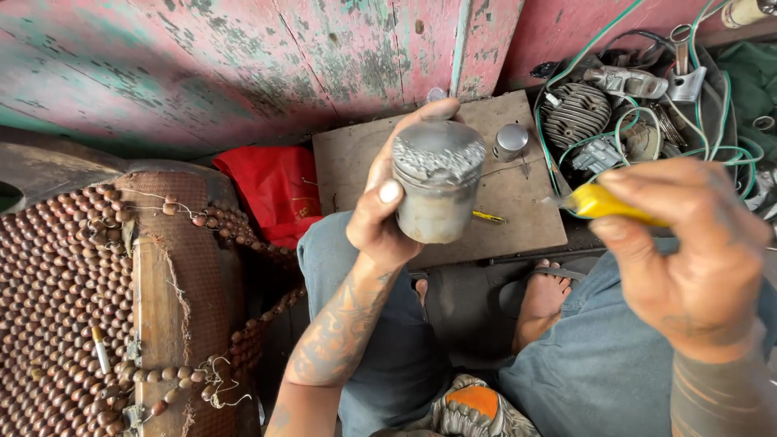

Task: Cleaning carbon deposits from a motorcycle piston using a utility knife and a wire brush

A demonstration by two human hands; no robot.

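The left hand held a grey metal piston upright at chest level, above the lap and in front of the wooden board. The thumb was pressed on the near side and the fingers were curled round the back, a firm wrap on the skirt. The crown was pitted and crusted with pale deposits (looked like carbon and scrape marks).

The right hand was clenched round a yellow-handled tool, with its short tip pointing left toward the piston but well apart from it. The tip was blurred, so the kind of tool could not be told.

Risks, as judged: the grip was one-handed and in the air with nothing bracing the piston, so a hard push from the tool could have twisted it out of the fingers and dropped it onto the bare foot below. A slipping tip would likely have run into the left thumb. Too much force might have gouged the crown.

Around this lay a second small piston on the board, a small yellow screwdriver, a finned cylinder head among green wires, a red cloth and a beaded seat cover.
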